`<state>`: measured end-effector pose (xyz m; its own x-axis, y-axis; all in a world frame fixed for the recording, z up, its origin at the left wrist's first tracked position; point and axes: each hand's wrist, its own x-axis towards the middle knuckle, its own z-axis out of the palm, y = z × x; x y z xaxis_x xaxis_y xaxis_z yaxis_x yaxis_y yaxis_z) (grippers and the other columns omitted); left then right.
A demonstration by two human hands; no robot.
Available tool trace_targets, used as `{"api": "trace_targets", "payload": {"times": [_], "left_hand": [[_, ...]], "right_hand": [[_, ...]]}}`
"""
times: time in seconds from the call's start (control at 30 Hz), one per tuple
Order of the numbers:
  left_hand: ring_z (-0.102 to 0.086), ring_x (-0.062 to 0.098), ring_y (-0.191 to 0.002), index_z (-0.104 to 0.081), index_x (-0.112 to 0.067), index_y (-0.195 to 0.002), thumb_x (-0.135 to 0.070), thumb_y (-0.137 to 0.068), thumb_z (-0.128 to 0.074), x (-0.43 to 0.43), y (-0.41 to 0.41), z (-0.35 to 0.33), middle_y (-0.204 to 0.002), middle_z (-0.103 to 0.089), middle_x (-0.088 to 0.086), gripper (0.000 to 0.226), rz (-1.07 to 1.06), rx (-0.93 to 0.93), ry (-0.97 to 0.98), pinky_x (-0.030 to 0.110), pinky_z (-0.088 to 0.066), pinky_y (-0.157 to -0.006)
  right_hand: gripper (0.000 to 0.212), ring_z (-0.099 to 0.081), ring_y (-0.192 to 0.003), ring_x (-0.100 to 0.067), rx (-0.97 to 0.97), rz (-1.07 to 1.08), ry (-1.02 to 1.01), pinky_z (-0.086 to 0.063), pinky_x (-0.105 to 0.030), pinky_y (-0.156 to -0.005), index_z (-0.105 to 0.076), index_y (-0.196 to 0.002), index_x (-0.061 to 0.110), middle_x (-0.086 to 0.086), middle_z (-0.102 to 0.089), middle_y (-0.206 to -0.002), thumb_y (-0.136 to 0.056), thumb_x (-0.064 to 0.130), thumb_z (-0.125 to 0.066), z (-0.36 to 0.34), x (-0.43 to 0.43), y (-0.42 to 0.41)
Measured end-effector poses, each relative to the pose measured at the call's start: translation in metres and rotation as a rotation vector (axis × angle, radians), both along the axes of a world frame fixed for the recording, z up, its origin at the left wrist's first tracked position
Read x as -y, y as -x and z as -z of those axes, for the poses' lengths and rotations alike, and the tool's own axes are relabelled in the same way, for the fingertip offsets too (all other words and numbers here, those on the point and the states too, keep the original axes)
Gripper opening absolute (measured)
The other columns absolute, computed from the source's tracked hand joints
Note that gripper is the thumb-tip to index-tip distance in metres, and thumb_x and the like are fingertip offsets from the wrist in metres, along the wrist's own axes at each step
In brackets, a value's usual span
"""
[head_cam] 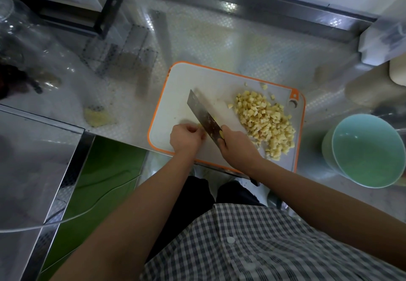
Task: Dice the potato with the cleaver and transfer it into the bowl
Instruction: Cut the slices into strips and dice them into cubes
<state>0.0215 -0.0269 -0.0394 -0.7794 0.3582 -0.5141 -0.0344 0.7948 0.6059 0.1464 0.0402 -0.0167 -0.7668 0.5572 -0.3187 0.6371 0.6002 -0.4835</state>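
While the left hand (186, 136) pinches the remaining potato bit (200, 126) on the board (175, 82) and the right hand (237, 148) grips the cleaver (204, 113), cuts should fall straight, clear of tucked knuckles, matching the pile (263, 122) at right.

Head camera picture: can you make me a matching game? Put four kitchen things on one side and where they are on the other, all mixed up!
Things:
1. steel cleaver
2. heap of pale yellow potato cubes
3. round mint-green bowl
4. white cutting board with orange rim

Places:
A. empty, on the shiny metal counter, right of the board
B. gripped by the right hand
C. flat on the counter, under both hands
D. piled on the board's right side

Pairs: 1-B, 2-D, 3-A, 4-C
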Motion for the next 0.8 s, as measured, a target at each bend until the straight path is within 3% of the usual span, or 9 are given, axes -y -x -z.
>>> {"api": "trace_targets", "payload": {"times": [0.27,0.47,0.6,0.7,0.8], "left_hand": [[-0.066,0.019,-0.068,-0.075,-0.016,-0.069,-0.027,-0.073,-0.075,0.002,0.001,0.0,-0.067,-0.07,-0.001,0.012,0.013,0.0,-0.015,0.026,-0.047,-0.061],[-0.065,0.022,-0.071,-0.076,-0.017,-0.072,-0.031,-0.077,-0.068,-0.003,-0.004,-0.008,-0.07,-0.072,0.002,0.017,0.174,-0.107,0.009,0.029,-0.048,-0.064],[-0.062,0.022,-0.071,-0.069,-0.014,-0.072,-0.03,-0.083,-0.06,-0.009,-0.002,-0.011,-0.071,-0.069,0.002,0.021,0.381,-0.237,0.011,0.03,-0.044,-0.065],[-0.055,0.027,-0.078,-0.06,-0.013,-0.085,-0.023,-0.083,-0.05,-0.007,0.008,-0.005,-0.085,-0.062,0.009,0.015,0.637,-0.47,-0.072,0.037,-0.048,-0.069],[-0.054,0.037,-0.094,-0.063,-0.009,-0.107,-0.002,-0.067,-0.058,-0.01,0.017,0.003,-0.109,-0.059,0.016,0.041,1.032,-0.678,-0.183,0.041,-0.05,-0.071]], "right_hand": [[0.022,-0.061,-0.077,-0.039,0.025,0.014,-0.046,-0.036,-0.036,-0.058,-0.045,-0.109,0.004,-0.02,-0.063,-0.087,-0.098,0.024,-0.044,0.011,0.001,0.016],[0.03,-0.06,-0.073,-0.04,-0.143,0.172,-0.017,-0.032,-0.034,-0.055,-0.048,-0.118,-0.001,-0.021,-0.063,-0.08,-0.098,0.021,-0.046,-0.004,-0.014,0.01],[0.027,-0.055,-0.061,-0.032,-0.18,0.235,0.014,-0.028,-0.032,-0.048,-0.05,-0.114,-0.002,-0.007,-0.053,-0.066,-0.098,0.019,-0.049,-0.017,-0.031,-0.004],[0.02,-0.052,-0.059,-0.03,-0.167,0.262,0.004,-0.024,-0.032,-0.045,-0.051,-0.103,0.0,-0.003,-0.048,-0.064,-0.098,0.02,-0.049,-0.017,-0.036,-0.014],[0.015,-0.049,-0.056,-0.026,-0.188,0.284,0.01,-0.025,-0.031,-0.044,-0.05,-0.1,0.004,0.0,-0.046,-0.062,-0.097,0.019,-0.048,-0.018,-0.034,-0.021]]}}
